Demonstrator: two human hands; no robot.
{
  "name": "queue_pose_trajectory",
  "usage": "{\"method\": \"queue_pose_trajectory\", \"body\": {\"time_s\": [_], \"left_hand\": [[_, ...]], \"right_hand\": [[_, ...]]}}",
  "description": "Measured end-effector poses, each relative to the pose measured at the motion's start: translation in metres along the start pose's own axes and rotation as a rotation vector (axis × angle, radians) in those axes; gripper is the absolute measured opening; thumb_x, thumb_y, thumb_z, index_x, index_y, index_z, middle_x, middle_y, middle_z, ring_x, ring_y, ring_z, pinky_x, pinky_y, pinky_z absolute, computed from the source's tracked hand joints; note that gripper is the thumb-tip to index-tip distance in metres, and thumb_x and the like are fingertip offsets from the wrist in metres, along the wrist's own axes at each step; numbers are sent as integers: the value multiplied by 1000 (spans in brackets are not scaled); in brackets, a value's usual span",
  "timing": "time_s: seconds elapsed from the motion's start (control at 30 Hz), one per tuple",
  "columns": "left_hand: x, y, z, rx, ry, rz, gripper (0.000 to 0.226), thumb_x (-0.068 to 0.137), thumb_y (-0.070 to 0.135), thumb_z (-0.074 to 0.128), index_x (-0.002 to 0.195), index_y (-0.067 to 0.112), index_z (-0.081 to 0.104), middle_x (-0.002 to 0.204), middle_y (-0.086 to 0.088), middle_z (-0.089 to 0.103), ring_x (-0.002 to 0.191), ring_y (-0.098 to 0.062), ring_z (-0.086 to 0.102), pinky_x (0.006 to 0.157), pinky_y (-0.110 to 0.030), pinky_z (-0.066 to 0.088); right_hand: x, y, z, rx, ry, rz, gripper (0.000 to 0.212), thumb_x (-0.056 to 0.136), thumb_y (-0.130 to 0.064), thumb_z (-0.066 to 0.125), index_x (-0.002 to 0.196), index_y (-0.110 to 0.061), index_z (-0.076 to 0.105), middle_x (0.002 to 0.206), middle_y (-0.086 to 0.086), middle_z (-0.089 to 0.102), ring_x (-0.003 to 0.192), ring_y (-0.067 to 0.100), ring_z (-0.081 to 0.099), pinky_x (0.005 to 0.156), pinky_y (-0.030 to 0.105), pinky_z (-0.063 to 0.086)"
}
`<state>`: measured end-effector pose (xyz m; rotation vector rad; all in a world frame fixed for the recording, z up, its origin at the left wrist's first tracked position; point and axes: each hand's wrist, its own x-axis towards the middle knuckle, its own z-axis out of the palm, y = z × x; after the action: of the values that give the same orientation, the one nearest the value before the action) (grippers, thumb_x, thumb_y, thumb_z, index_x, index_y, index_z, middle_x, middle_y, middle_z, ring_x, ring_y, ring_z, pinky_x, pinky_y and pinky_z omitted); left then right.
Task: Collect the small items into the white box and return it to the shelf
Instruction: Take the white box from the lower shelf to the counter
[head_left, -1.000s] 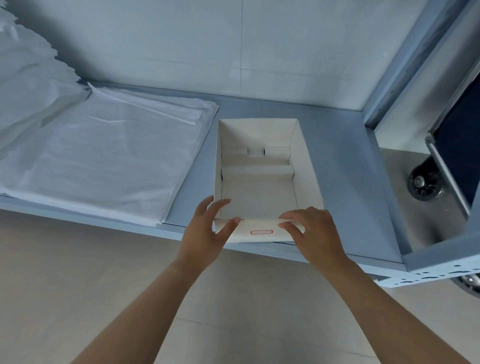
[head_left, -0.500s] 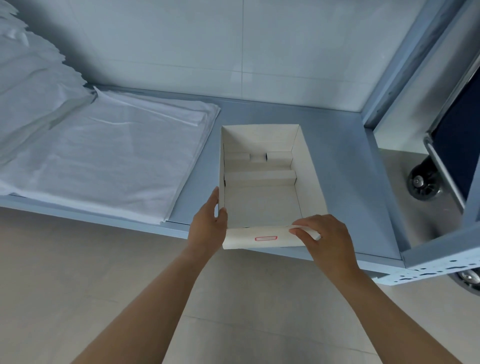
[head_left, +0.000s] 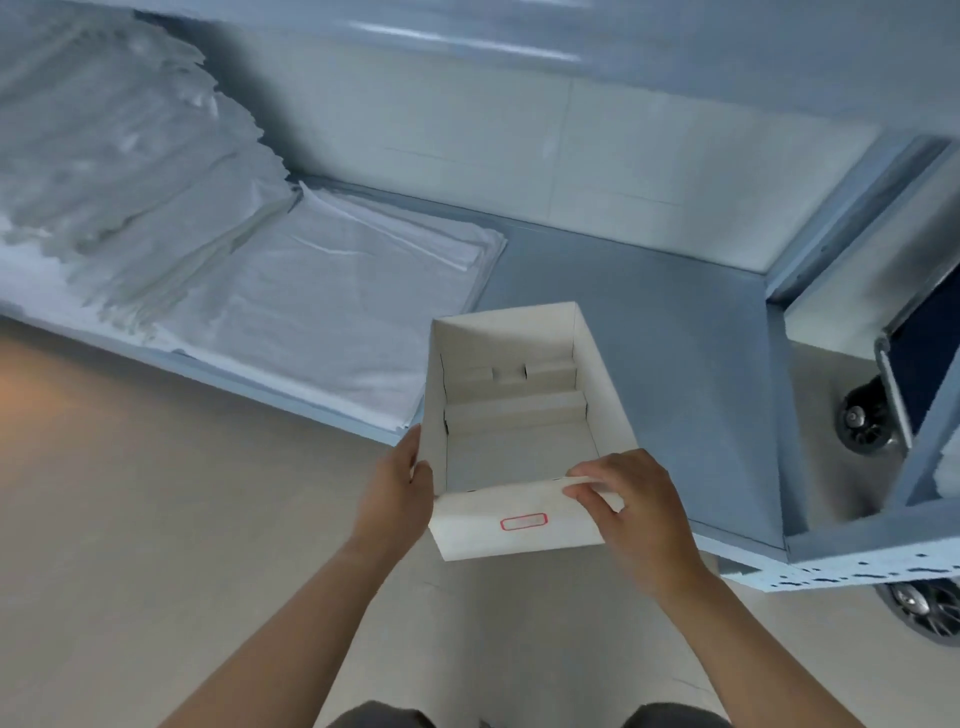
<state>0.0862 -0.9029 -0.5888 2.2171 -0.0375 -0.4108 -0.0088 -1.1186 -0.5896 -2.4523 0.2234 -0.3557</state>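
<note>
An open white cardboard box with a small red-outlined label on its front wall is held out past the front edge of the blue-grey shelf. Inside it I see only folded cardboard inserts, no loose items. My left hand grips the box's left wall near the front corner. My right hand pinches the top of the front wall at the right corner. The box's front half hangs over the floor.
A stack of folded white sheets lies on the shelf to the left, with crumpled white plastic beyond it. A wheeled cart with a black caster stands at the right, beside the shelf's upright frame. Beige tiled floor lies below.
Both hands have drawn the box toward me, so its front now overhangs the shelf edge. My left hand shifted from the front wall to the left side wall. The view tilted.
</note>
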Motion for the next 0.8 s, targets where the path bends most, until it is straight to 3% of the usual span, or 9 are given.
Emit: {"method": "queue_pose_trajectory", "body": {"time_s": [0.1, 0.3, 0.5, 0.67, 0.8], "left_hand": [[-68, 32, -71, -45, 51, -74, 48, 89, 2, 34, 120, 34, 52, 81, 4, 61, 67, -8, 54, 57, -21, 39], [-208, 120, -225, -87, 177, -263, 42, 85, 9, 34, 105, 41, 52, 87, 6, 65, 76, -21, 59, 66, -34, 46], [-346, 211, -343, -83, 418, -366, 48, 86, 10, 35, 114, 46, 49, 90, 15, 65, 82, -14, 59, 71, -30, 46], [-434, 237, -400, -140, 695, -431, 54, 90, 13, 34, 129, 50, 40, 94, 34, 53, 73, 8, 50, 70, -12, 40], [-499, 234, -440, -122, 878, -481, 55, 90, 14, 34, 128, 54, 38, 95, 24, 60, 77, -10, 57, 71, -27, 47]], "right_hand": [[-5, -73, -45, 39, -114, -56, 11, 74, -25, 70, 84, -24, 69, 81, -16, 66, 81, -3, 45, 75, 35, 47], [-9, -248, -161, 166, -295, -182, 14, 71, -21, 76, 84, -22, 72, 83, -24, 59, 84, 4, 56, 76, 27, 49], [-8, -394, -256, 245, -392, -440, 14, 68, -20, 77, 81, -20, 70, 77, -12, 70, 79, 1, 57, 74, 17, 43], [-18, -481, -274, 334, -433, -659, 12, 69, -25, 75, 79, -19, 71, 75, -13, 68, 77, 2, 54, 74, 7, 39], [-39, -550, -259, 416, -458, -810, 13, 68, -23, 77, 77, -16, 71, 72, -11, 68, 76, 3, 54, 73, 6, 39]]}}
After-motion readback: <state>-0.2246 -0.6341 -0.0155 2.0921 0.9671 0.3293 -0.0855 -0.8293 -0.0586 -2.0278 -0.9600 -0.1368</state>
